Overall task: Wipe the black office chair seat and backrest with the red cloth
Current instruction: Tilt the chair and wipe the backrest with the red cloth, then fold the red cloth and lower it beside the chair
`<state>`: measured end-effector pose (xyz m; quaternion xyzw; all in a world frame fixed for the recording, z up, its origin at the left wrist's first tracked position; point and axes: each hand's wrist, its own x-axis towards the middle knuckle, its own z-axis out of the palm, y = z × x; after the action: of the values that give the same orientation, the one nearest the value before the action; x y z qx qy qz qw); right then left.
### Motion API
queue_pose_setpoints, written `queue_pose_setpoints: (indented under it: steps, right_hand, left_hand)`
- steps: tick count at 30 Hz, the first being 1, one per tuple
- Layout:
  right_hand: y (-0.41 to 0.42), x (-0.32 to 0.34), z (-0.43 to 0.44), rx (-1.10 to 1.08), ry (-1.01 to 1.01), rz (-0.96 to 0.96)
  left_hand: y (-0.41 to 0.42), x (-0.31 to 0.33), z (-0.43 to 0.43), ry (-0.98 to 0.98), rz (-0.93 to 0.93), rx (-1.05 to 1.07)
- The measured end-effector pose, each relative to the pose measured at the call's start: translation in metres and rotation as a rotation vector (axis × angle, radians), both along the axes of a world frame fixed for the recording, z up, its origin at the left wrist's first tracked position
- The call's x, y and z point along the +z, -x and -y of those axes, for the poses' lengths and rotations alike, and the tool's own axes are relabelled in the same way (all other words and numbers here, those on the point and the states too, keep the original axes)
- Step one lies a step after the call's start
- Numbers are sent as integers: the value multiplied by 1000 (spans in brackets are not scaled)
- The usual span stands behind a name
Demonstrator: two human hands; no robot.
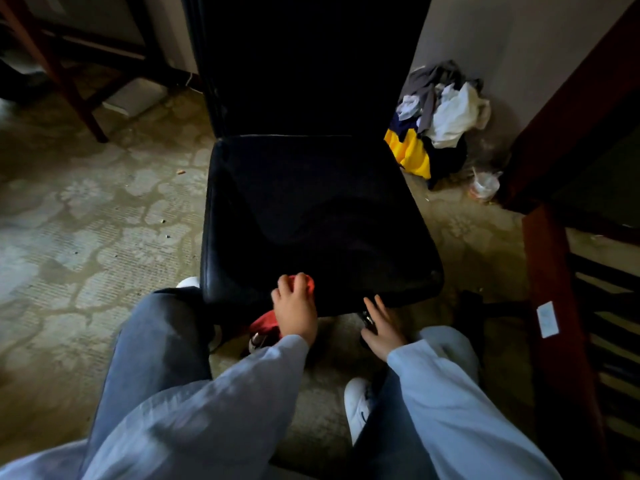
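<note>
At the front edge of the black padded office chair seat, the left hand curls its fingers round the crumpled red cloth, pressing it on the seat's lip while a fold hangs below. The right hand lies with straight fingers against the same edge, holding nothing; in this dim light it is hard to tell whether it steadies the chair. The seat wipe looks to be in hand. Next the cloth needs sweeping back across the seat, then up the tall black backrest.
</note>
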<state>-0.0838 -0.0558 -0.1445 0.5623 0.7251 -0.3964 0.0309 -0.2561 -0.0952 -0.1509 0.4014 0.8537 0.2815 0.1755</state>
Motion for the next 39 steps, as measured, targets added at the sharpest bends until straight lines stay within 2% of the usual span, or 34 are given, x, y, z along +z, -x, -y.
queue_pose_setpoints:
  steps: [3,6,8,11,13,14,15,18,20,22,27,30,35,39]
  right_hand:
    - [1,0,1,-6,14,-25]
    - [4,3,3,-81,54,-163]
    - [5,11,5,-255,116,-352]
    - [3,24,6,-586,216,-652]
    - [-2,20,4,-636,200,-664]
    - [-5,17,2,-641,197,-642]
    - [-6,14,2,-639,205,-618]
    - [-6,8,4,-515,212,-453]
    - [-5,6,5,-486,163,-434]
    - [-4,5,5,-508,128,-446]
    - [-12,10,-1,-801,181,-681]
    - [-15,11,-4,-907,206,-767]
    - [-12,11,-2,-880,201,-738]
    - [-4,7,2,-825,215,-707]
  left_hand:
    - [-22,11,-8,-20,38,-126]
    - [-41,18,-28,24,216,-265]
    - [-53,29,-37,63,429,-339]
    - [-61,37,-36,31,663,-286]
    - [-58,39,-31,9,778,-336]
    - [-52,39,-27,10,753,-425]
    - [-44,39,-25,26,639,-543]
    - [-17,25,-17,159,-5,-899]
    - [-6,10,-10,284,-400,-1107]
    - [-5,0,-5,332,-643,-1193]
    - [-4,-2,-3,358,-725,-1204]
    - [5,-9,2,368,-754,-1186]
    - [26,-3,14,400,-765,-1215]
    - [44,-4,27,368,-752,-1156]
